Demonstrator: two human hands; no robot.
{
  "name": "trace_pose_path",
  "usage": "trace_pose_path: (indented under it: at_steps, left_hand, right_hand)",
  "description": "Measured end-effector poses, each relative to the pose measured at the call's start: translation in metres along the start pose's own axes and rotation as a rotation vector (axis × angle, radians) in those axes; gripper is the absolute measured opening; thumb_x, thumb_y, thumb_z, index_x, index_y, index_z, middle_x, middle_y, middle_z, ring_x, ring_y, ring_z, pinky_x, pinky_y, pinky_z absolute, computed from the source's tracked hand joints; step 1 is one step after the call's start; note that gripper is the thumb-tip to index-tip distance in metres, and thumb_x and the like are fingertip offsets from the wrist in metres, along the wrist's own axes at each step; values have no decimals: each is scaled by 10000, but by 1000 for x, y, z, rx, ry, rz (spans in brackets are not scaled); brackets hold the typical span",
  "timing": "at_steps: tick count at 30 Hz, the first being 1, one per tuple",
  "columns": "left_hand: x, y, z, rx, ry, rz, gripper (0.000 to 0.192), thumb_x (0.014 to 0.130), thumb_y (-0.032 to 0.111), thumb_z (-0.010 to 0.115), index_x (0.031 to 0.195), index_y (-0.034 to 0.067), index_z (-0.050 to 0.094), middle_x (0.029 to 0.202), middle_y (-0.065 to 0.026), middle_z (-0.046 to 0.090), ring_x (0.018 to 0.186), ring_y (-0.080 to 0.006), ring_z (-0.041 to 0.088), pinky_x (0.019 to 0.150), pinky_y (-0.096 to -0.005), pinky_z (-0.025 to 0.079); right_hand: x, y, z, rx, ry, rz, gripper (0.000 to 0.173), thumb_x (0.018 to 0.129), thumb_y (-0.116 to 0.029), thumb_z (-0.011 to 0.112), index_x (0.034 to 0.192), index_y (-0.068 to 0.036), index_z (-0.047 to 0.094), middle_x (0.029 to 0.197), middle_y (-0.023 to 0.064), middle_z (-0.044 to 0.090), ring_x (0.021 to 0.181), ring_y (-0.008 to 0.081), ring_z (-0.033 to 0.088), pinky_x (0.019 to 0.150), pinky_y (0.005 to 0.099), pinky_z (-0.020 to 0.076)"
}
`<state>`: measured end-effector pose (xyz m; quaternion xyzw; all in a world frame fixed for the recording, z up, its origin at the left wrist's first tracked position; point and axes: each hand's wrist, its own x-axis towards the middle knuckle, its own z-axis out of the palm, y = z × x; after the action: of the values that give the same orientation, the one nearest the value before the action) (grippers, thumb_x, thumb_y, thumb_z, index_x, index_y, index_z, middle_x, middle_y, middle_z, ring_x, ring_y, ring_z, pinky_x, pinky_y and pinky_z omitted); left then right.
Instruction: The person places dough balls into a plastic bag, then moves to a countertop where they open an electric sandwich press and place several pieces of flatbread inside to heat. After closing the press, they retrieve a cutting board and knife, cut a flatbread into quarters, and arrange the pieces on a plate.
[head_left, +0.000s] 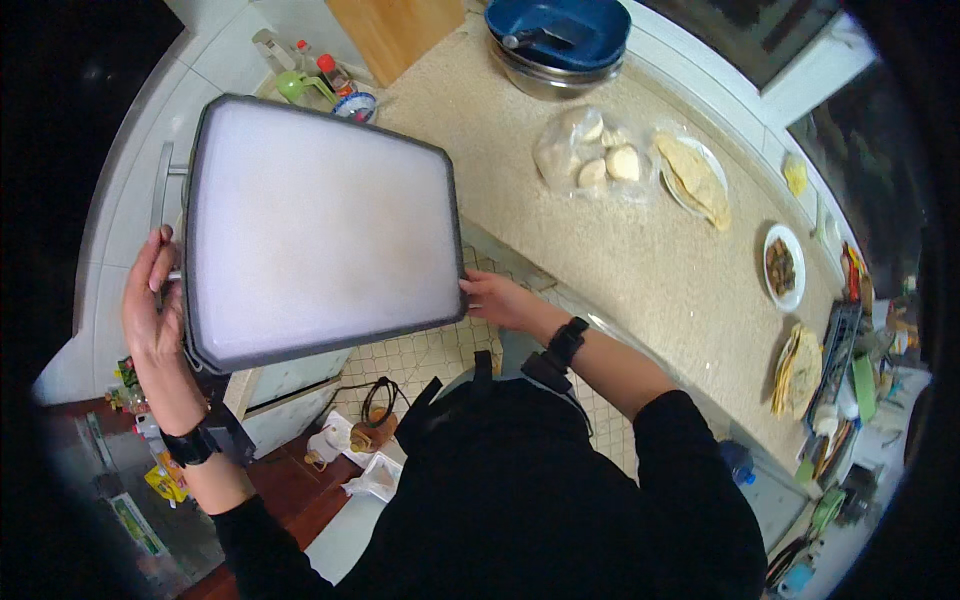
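A large white board with a dark grey rim (322, 232), perhaps a cutting board, is held up at the left, in front of the counter corner. My left hand (154, 300) grips its left edge, with the thumb and fingers partly behind it. At the board's lower right corner my right hand (491, 298) holds the rim, its fingertips partly hidden behind it. To the right on the counter lie a clear plastic bag (559, 161) with several pale dough-like pieces, and a plate (716, 169) of folded flatbread (694, 180).
The beige countertop (600, 255) curves rightward, holding a dish of cooked food (780, 266), stacked flatbreads (796, 375) and a dish rack (836, 352). A blue basin (577, 30) sits in metal bowls at the back. Bottles (335, 73) stand behind the board; oil jugs (373, 430) are below.
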<state>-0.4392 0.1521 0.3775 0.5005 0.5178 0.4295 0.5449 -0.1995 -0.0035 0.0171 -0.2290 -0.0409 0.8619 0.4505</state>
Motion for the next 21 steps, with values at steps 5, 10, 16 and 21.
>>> trace_pose_path:
  at_steps: [5,10,16,21]
  left_hand:
    - [-33,-44,-43,-137,-79,-161,157,945,165,488,955,23,554,548,78,338,503,-12,312,464,-145,295]
    - [-44,-97,-43,-102,4,-329,154,923,200,528,937,57,584,554,97,334,552,-11,337,523,-155,259]
    - [-45,-168,10,25,-226,-568,164,902,253,564,967,108,601,680,74,479,602,-44,422,562,-189,302]
    - [-49,-242,89,201,-550,-669,186,902,273,567,937,97,616,761,26,566,665,-101,535,556,-248,445]
  right_hand:
    - [-69,39,-2,-286,96,-198,465,839,-52,541,1291,0,449,1203,76,519,1102,176,460,945,300,360]
    - [-149,74,-15,-227,371,-263,463,789,-6,576,1244,-5,494,1108,51,555,1019,176,492,929,295,372]
    - [-257,103,-39,-167,565,-359,463,768,-43,634,1214,-15,513,1101,47,570,1017,173,505,928,292,369]
    - [-343,122,-70,-164,766,-465,463,736,-56,668,1178,-20,539,1071,43,582,994,168,515,904,283,376]
